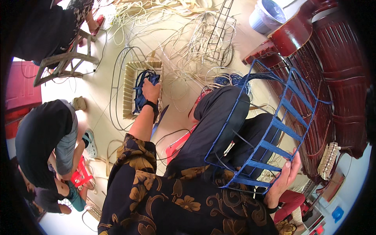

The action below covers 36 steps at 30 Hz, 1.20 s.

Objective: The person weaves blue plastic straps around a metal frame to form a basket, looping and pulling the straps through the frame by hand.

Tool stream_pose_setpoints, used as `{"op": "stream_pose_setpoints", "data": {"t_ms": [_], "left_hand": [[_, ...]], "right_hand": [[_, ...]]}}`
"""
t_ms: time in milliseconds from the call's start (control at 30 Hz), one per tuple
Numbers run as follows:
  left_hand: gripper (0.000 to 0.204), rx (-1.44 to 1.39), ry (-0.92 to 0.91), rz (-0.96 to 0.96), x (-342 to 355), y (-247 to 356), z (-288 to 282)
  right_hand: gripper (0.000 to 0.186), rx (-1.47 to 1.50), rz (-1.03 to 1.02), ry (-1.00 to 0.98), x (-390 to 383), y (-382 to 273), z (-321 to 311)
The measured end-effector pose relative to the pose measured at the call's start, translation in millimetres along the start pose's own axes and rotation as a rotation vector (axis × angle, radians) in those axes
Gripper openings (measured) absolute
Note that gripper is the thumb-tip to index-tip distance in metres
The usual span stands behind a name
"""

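Note:
My left hand (150, 92) reaches down into a cream woven basket (128, 94) on the floor. Its fingers are closed on a bundle of blue strips (140, 84) inside, though the fingertips are partly hidden among them. On my lap, a wire basket frame (274, 125) lies tilted, its edges wrapped in blue and one side crossed by several flat blue bands. My right hand (284, 178) grips this frame at its lower right edge, fingers along the outside and palm under the corner.
Loose cream strips (180, 47) tangle across the floor ahead, with a bare wire frame (221, 31) among them. A dark red wooden bench (309, 90) stands close at right, a bucket (262, 17) beyond it. People sit at left near a wooden stool (66, 58).

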<state>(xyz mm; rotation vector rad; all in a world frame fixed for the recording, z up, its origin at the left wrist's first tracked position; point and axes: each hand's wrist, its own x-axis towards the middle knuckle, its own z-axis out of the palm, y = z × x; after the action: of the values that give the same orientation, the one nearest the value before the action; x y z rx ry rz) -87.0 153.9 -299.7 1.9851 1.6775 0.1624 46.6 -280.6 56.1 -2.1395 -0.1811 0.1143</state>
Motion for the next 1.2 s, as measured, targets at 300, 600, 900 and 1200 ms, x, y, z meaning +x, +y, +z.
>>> {"op": "stream_pose_setpoints", "data": {"t_ms": [300, 600, 900, 1200], "left_hand": [[0.058, -0.376, -0.337, -0.26, 51, -44, 48], [0.036, -0.588, -0.402, -0.364, 49, -59, 12], [0.006, -0.913, -0.354, -0.297, 0, -14, -58], [0.01, -0.782, -0.16, 0.103, -69, 43, -134]], "right_hand": [[0.047, 0.062, 0.053, 0.044, -3, 1, 0], [0.048, 0.022, 0.044, 0.027, -3, 6, -1], [0.047, 0.157, 0.105, 0.041, -2, 14, 0], [0.045, 0.156, 0.04, 0.005, 6, 6, 5]]}}
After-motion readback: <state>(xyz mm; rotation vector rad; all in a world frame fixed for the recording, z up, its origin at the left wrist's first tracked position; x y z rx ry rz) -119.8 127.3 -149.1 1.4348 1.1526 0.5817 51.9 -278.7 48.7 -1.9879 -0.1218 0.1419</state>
